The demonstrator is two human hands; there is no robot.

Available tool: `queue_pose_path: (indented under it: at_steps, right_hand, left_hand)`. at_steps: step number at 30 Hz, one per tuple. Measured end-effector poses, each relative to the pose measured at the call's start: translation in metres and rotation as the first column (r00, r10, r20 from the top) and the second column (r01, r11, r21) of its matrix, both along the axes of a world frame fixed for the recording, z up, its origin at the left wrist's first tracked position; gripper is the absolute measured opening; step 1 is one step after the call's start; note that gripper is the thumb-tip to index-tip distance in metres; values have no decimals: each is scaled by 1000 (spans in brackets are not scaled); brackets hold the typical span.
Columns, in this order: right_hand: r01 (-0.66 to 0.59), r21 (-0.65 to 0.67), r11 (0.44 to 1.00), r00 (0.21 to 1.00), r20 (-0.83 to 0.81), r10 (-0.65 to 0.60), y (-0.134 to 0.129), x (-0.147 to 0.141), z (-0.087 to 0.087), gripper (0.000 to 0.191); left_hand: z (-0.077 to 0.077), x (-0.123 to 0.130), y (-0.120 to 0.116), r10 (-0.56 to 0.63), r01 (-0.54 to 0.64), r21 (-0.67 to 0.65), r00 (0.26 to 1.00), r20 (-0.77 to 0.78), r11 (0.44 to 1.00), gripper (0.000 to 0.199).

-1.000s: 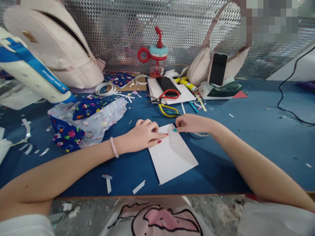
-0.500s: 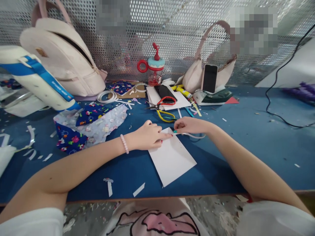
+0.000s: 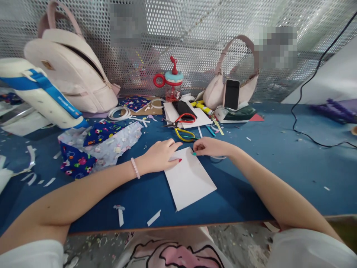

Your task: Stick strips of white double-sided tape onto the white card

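White and flat, one sheet (image 3: 191,182) lies on the blue worktop (image 3: 251,167), near its front edge, with both hands at its far end. The left hand (image 3: 158,156) rests on the far left part of the sheet, its fingers loosely spread and its grip rather wide, closed around nothing. The right hand (image 3: 213,146) is at the far right corner; its grip is narrow, with fingers curled and thumb touching the sheet, but I cannot tell if something is held inside. Under its wrist curves a pale strip (image 3: 219,158). Just beyond the hands lie scissors (image 3: 176,124) with red and yellow handles, partly upon white papers (image 3: 205,118). Patterned material (image 3: 106,149) is lying folded beyond the left forearm.
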State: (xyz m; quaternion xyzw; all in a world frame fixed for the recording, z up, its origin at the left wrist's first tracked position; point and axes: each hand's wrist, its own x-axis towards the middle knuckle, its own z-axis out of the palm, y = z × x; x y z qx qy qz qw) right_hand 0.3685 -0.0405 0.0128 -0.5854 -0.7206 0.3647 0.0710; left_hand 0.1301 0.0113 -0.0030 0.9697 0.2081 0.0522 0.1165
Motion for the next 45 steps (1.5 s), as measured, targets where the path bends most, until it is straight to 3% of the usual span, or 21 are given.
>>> queue_pose_path:
  at_steps: [5,9,12,16,23,31,41,45]
  right_hand:
    - [58,87,995,993,-103,-49,-5,0,9,22]
    - [96,216,972,976,-210,-50,-10,-5,15,19]
    - [112,237,965,958,-282,-42,-12,-9,16,22]
    - [56,219,974,937,-348,24,-13,-13,16,29]
    - [-36,398,916,920,-345,187,-22,-18,21,20]
    - [-26,504,864,919,-328,219,-23,-23,19,15]
    - [-18,498,867,909,-353,221,-23,-23,15,15]
    - [-26,479,877,901,-368,228,-22,-21,13,14]
  left_hand:
    - [10,-5,9,90,-86,-184,996,18,979,61]
    - [24,-9,22,19,-4,-369,999,37,929,44]
    - [41,-13,24,23,25,-424,994,106,905,37]
    - [62,-20,20,44,5,-369,991,125,929,38]
    - [84,-35,16,82,-46,-250,987,138,967,38]
    - [87,-39,15,53,-20,-204,985,161,979,36]
    - [97,-43,19,-1,1,-189,1000,-2,982,51]
    - [101,-43,15,-36,37,-203,999,6,979,43]
